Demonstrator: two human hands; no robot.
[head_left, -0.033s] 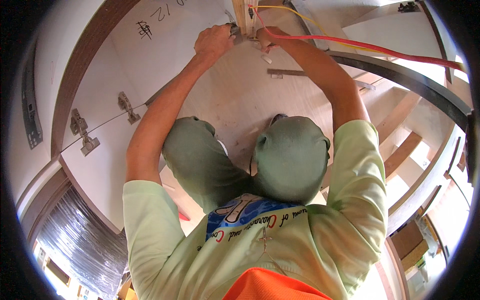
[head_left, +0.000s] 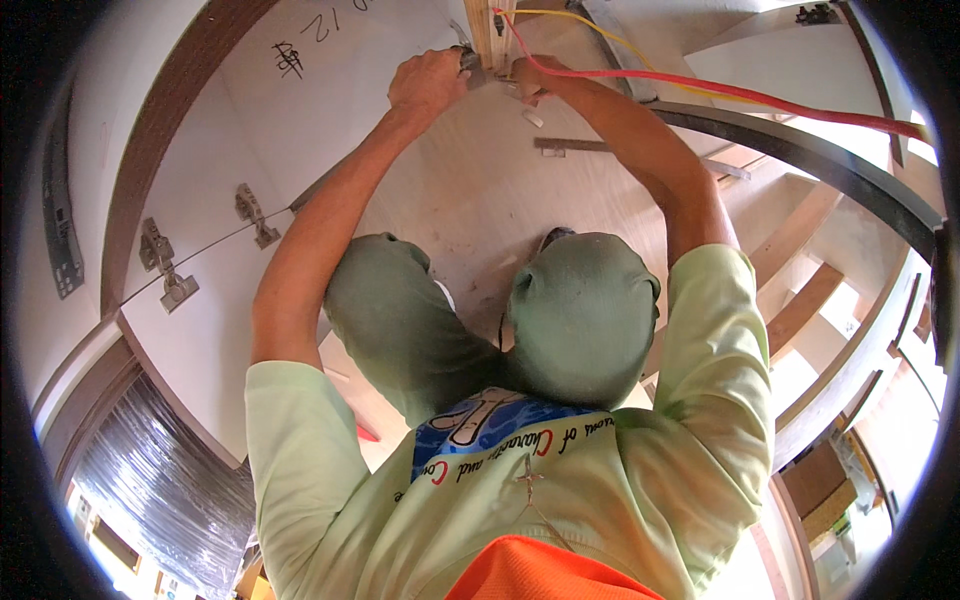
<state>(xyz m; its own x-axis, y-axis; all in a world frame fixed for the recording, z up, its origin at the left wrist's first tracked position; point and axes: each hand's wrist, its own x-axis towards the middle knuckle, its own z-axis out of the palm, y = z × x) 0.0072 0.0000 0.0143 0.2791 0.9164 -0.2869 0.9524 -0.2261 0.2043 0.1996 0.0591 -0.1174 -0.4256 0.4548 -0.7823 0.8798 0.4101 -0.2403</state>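
Note:
At the far side, my left hand [head_left: 430, 82] is closed beside the foot of an upright wooden post [head_left: 492, 38]. A small dark object [head_left: 467, 58] shows at its fingertips, too hidden to name. On the other side of the post, my right hand [head_left: 535, 80] has its fingers curled in; what they hold, if anything, cannot be made out. Just nearer than it, a small whitish piece [head_left: 532, 118] lies on the pale wood panel [head_left: 460, 170] beneath both hands.
A red cord [head_left: 680, 76] and a yellow cord [head_left: 625, 42] run from the post to the right, over my right hand. Metal hinges [head_left: 178, 288] sit on the white panels at left. A dark strip [head_left: 580, 145] lies beneath my right forearm. Plastic-wrapped material [head_left: 165, 470] stands lower left.
My right hand and forearm have shifted very slightly, the fingers turning a little by the post. My left hand stays in place.

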